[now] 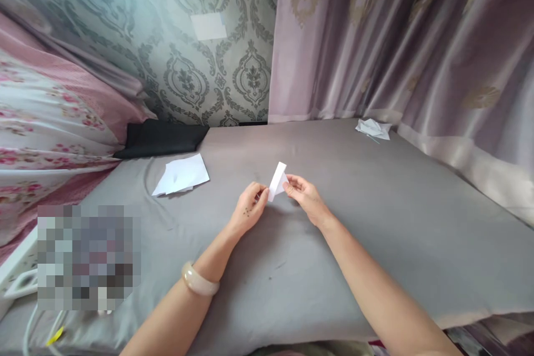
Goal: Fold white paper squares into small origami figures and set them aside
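Note:
Between my two hands is a small folded piece of white paper [277, 181], held up a little above the grey sheet. My left hand [251, 204] pinches its lower left edge between thumb and fingers; a pale bangle [200, 281] circles that wrist. On the right side, my right hand [303, 194] grips the paper with the thumb in front and the fingers behind. The paper shows a long narrow strip and a slanted flap. Fingertips behind the paper are partly hidden.
Several white sheets [181, 174] lie to the left, near a folded black cloth [164, 138]. Folded white papers [373, 128] sit at the far right corner. Curtains [334, 39] hang behind the grey-covered surface [396, 222]. A blurred-out patch and a white cable [31, 328] are at lower left.

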The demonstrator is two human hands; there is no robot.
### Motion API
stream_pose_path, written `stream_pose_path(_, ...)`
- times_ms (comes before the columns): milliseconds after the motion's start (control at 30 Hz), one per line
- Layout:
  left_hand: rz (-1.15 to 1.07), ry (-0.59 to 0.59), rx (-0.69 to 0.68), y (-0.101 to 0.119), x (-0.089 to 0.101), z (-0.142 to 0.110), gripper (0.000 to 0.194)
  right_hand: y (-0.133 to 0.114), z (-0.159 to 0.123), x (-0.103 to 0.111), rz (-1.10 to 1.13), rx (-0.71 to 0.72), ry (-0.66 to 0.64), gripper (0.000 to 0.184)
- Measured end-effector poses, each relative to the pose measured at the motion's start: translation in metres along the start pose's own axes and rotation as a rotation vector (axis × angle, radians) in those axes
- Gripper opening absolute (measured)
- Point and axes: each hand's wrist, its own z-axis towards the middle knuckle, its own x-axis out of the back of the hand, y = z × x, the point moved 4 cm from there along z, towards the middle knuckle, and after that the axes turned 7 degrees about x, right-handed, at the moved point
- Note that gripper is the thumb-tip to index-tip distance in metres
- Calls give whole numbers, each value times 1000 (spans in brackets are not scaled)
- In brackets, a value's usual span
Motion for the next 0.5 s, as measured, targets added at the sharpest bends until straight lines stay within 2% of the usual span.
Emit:
stream_pose_path(67,-78,-21,42,6,-1,-7,23,-7,-4,-3,123,-8,-14,43)
stream_pose_path(167,-137,-54,73,14,-4,-13,23,-12,-8,-4,158,12,28,35)
stream_pose_path(300,-377,-114,226,13,-8,-14,24,-13,-11,-3,78,67,26,25)
stream_pose_path(400,-660,-83,355,8,-8,-13,30,-16,-14,-7,12,88,-51,22)
stream_pose_path(500,-819,-38,379,3,-6,-12,28,-19,-19,-14,-66,99,-115,21)
